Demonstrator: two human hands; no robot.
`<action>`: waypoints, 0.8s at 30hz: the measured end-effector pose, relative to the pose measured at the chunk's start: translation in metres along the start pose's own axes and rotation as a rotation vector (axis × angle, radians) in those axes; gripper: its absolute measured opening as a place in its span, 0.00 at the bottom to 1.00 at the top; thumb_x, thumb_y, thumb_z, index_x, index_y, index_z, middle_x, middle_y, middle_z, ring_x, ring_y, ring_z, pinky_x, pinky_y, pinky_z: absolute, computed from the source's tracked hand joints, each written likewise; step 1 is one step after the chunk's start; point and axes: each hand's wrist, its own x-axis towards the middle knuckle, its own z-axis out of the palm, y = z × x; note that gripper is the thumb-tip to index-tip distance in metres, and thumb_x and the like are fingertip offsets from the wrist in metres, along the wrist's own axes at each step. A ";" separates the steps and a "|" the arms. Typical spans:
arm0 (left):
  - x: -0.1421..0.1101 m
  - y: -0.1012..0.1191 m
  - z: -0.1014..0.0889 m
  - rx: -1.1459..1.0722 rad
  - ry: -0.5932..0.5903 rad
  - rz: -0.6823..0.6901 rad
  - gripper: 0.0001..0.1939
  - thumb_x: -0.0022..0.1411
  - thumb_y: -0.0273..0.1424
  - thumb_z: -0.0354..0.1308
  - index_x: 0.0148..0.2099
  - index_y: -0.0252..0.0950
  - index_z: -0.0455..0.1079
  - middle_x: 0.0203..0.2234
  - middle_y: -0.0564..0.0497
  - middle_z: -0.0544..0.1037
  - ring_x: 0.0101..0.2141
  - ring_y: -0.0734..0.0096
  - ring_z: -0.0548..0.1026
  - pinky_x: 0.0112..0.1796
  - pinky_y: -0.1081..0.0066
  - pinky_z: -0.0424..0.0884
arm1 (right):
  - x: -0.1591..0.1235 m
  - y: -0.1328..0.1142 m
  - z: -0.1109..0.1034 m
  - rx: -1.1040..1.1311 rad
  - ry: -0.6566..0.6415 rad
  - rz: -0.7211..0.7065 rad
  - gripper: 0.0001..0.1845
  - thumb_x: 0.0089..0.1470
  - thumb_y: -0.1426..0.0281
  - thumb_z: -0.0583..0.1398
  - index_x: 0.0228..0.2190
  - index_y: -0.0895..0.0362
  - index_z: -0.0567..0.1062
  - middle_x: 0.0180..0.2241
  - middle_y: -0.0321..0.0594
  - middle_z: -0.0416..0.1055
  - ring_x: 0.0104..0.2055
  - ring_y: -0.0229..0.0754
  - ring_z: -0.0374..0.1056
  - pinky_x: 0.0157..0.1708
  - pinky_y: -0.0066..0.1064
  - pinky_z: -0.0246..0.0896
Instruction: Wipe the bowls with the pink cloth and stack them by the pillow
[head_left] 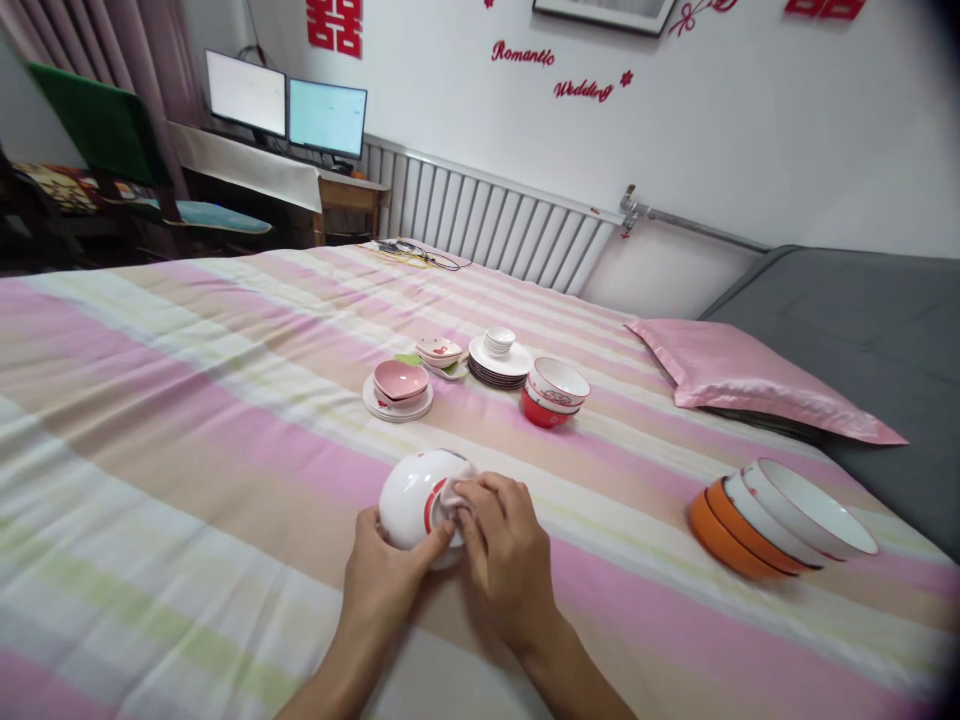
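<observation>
A white bowl (411,492) with a red ring at its foot is tipped so that its underside faces me, just above or on the striped bedcover. My left hand (391,570) grips the bowl's near left side, with the thumb lying toward the foot ring. In my right hand (504,555) is a bunched pale cloth (450,494), pinched in the fingers and pressed against the bowl's base. The bowl's inside is turned away from my view.
Beyond my hands stand pink heart-shaped bowls (400,380) on white plates, small dishes (439,350), a plate stack (501,358) topped with little cups, and red-and-white bowls (556,390). To the right lean stacked orange and white bowls (780,520), near a pink pillow (750,375).
</observation>
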 end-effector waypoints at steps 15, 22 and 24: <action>0.001 0.004 0.003 0.489 -0.016 0.117 0.37 0.34 0.51 0.65 0.43 0.37 0.58 0.34 0.42 0.74 0.37 0.46 0.73 0.33 0.61 0.66 | 0.011 0.009 -0.007 0.434 -0.227 0.280 0.09 0.49 0.78 0.57 0.32 0.56 0.74 0.34 0.38 0.74 0.38 0.39 0.70 0.40 0.28 0.61; 0.003 -0.002 0.001 0.551 -0.087 0.179 0.38 0.36 0.51 0.65 0.45 0.36 0.57 0.35 0.43 0.75 0.36 0.51 0.75 0.32 0.62 0.69 | 0.016 0.019 -0.022 0.393 -0.370 0.354 0.08 0.48 0.76 0.57 0.29 0.56 0.76 0.32 0.37 0.75 0.35 0.39 0.70 0.37 0.27 0.60; 0.003 -0.002 0.001 0.473 -0.096 0.182 0.37 0.37 0.50 0.65 0.45 0.35 0.58 0.34 0.44 0.76 0.34 0.51 0.75 0.31 0.61 0.70 | 0.014 0.022 -0.022 0.327 -0.353 0.369 0.08 0.49 0.75 0.57 0.30 0.56 0.76 0.32 0.38 0.75 0.36 0.41 0.70 0.38 0.28 0.60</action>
